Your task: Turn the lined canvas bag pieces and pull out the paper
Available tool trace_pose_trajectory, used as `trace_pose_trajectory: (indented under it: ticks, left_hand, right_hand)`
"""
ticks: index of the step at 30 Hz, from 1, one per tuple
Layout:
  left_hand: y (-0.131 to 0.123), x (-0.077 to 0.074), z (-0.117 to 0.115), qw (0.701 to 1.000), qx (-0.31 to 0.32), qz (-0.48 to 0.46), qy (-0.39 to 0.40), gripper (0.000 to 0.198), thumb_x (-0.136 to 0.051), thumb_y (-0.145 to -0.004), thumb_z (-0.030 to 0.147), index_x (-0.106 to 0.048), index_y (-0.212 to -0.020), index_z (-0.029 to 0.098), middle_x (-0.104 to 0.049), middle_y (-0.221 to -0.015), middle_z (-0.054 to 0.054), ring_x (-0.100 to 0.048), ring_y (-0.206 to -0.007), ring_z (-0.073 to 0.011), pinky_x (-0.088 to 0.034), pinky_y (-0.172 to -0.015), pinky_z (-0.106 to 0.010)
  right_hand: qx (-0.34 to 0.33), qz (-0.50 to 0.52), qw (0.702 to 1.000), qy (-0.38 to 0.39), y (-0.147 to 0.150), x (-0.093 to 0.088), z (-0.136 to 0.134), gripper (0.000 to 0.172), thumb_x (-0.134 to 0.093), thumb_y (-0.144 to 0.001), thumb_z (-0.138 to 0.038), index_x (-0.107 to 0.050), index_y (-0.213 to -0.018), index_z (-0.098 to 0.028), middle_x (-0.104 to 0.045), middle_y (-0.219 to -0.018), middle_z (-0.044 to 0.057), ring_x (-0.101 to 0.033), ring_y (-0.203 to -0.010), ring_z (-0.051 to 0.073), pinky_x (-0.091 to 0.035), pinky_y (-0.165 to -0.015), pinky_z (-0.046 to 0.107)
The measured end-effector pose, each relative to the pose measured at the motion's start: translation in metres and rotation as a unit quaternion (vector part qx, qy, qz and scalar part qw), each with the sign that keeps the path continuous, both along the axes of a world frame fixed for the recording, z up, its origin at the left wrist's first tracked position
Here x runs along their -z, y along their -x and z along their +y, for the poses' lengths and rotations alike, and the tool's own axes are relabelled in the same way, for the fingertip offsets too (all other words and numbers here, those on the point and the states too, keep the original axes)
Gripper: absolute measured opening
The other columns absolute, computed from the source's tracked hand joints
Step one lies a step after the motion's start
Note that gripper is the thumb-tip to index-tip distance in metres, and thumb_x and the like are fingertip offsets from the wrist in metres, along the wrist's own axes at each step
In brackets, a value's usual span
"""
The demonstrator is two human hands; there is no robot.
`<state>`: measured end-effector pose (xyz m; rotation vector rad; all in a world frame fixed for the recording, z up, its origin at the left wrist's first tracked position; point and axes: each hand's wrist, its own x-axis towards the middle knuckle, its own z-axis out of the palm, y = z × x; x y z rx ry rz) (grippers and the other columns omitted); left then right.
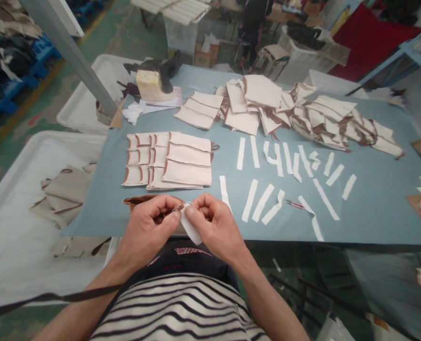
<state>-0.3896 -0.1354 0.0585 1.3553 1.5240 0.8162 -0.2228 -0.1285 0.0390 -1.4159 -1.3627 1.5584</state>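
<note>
My left hand [149, 225] and my right hand [213, 222] meet at the near edge of the blue-grey table [373, 208]. Both are closed in a pinch on one beige fabric piece with brown edging [142, 200], most of it hidden under my fingers. A white strip [190, 229] sticks out below my right thumb, held against that piece. Just beyond my hands lies a neat stack of beige pieces [171, 161]. Several white strips [263, 201] lie scattered to the right.
A loose heap of beige pieces [302, 111] covers the far right of the table. A small pink tool [294, 204] lies among the strips. White trays [18, 227] with more pieces stand at the left. A yellowish block [149, 84] sits at the far left corner.
</note>
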Motion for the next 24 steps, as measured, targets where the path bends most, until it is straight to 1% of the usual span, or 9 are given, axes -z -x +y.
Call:
trace_pose_trajectory:
  ticks: [3,6,9,11,16,18,21,23,24]
  left_hand:
    - [-0.002,-0.006,0.0,1.0,0.005,0.019,-0.012,0.022,-0.059,-0.08,0.038,-0.071,-0.077,0.02,-0.077,-0.075,-0.004,-0.068,-0.069,-0.0208,-0.052,-0.063,-0.028]
    - [-0.006,-0.011,-0.002,0.998,0.023,0.035,-0.036,0.02,-0.058,-0.079,0.036,-0.069,-0.072,0.021,-0.074,-0.072,-0.003,-0.066,-0.067,-0.0195,-0.051,-0.062,-0.027]
    - [-0.012,-0.012,-0.007,0.998,0.037,0.034,-0.031,0.019,-0.055,-0.078,0.035,-0.066,-0.07,0.021,-0.064,-0.062,0.001,-0.057,-0.057,-0.0162,-0.043,-0.054,-0.026]
    - [-0.016,-0.01,-0.01,0.999,0.036,0.033,-0.018,0.018,-0.053,-0.077,0.035,-0.062,-0.068,0.022,-0.057,-0.057,0.003,-0.05,-0.052,-0.0146,-0.039,-0.051,-0.025]
    - [-0.021,-0.003,-0.007,0.999,0.035,-0.006,0.0,0.015,-0.053,-0.075,0.034,-0.057,-0.067,0.022,-0.051,-0.058,0.004,-0.044,-0.052,-0.0127,-0.035,-0.05,-0.023]
    - [-0.019,-0.006,-0.002,0.998,0.053,-0.036,0.006,0.017,-0.053,-0.076,0.035,-0.057,-0.068,0.022,-0.052,-0.06,0.004,-0.046,-0.054,-0.0131,-0.037,-0.05,-0.023]
    - [-0.014,-0.018,0.004,0.995,0.085,-0.053,-0.002,0.017,-0.056,-0.078,0.034,-0.061,-0.07,0.021,-0.058,-0.064,0.002,-0.051,-0.058,-0.0144,-0.041,-0.052,-0.023]
    - [-0.01,-0.029,0.006,0.993,0.1,-0.055,-0.018,0.015,-0.058,-0.078,0.031,-0.064,-0.071,0.02,-0.062,-0.068,0.0,-0.053,-0.06,-0.0144,-0.042,-0.053,-0.023]
    - [-0.009,-0.034,0.006,0.993,0.106,-0.055,-0.025,0.014,-0.059,-0.078,0.03,-0.065,-0.071,0.02,-0.064,-0.07,0.0,-0.054,-0.06,-0.0143,-0.043,-0.053,-0.022]
  right_hand:
    - [-0.011,-0.04,0.999,-0.015,-0.007,-0.006,0.003,0.026,-0.062,-0.089,-0.047,-0.059,-0.077,-0.023,-0.055,-0.059,-0.005,-0.049,-0.055,0.012,-0.033,-0.052,0.023]
    - [-0.035,-0.034,0.999,-0.009,-0.011,-0.005,0.007,0.026,-0.06,-0.088,-0.044,-0.055,-0.073,-0.023,-0.053,-0.06,-0.005,-0.047,-0.056,0.012,-0.031,-0.052,0.023]
    - [-0.078,0.007,0.997,-0.006,-0.013,0.001,0.007,0.029,-0.054,-0.088,-0.043,-0.047,-0.067,-0.024,-0.044,-0.06,-0.006,-0.039,-0.056,0.011,-0.028,-0.051,0.024]
    - [-0.091,0.024,0.995,-0.034,-0.013,0.007,0.005,0.03,-0.049,-0.09,-0.042,-0.043,-0.066,-0.025,-0.04,-0.06,-0.006,-0.037,-0.058,0.012,-0.029,-0.053,0.024]
    - [-0.092,-0.018,0.991,-0.095,-0.012,0.023,0.0,0.032,-0.044,-0.096,-0.038,-0.04,-0.068,-0.025,-0.044,-0.06,-0.006,-0.038,-0.058,0.013,-0.026,-0.057,0.027]
    - [-0.086,-0.018,0.992,-0.095,-0.015,0.025,0.001,0.035,-0.045,-0.1,-0.04,-0.042,-0.069,-0.025,-0.047,-0.061,-0.005,-0.042,-0.059,0.014,-0.029,-0.058,0.028]
    - [-0.036,0.022,0.989,-0.141,-0.023,0.015,0.006,0.03,-0.05,-0.103,-0.042,-0.054,-0.079,-0.024,-0.061,-0.072,-0.002,-0.056,-0.068,0.016,-0.042,-0.068,0.029]
    - [-0.026,0.048,0.976,-0.211,-0.029,0.001,0.012,0.021,-0.055,-0.102,-0.041,-0.064,-0.096,-0.023,-0.073,-0.093,0.004,-0.068,-0.088,0.021,-0.051,-0.084,0.034]
    - [-0.043,0.054,0.966,-0.249,-0.031,-0.008,0.015,0.02,-0.058,-0.1,-0.04,-0.067,-0.107,-0.023,-0.076,-0.107,0.006,-0.07,-0.101,0.023,-0.052,-0.093,0.037]
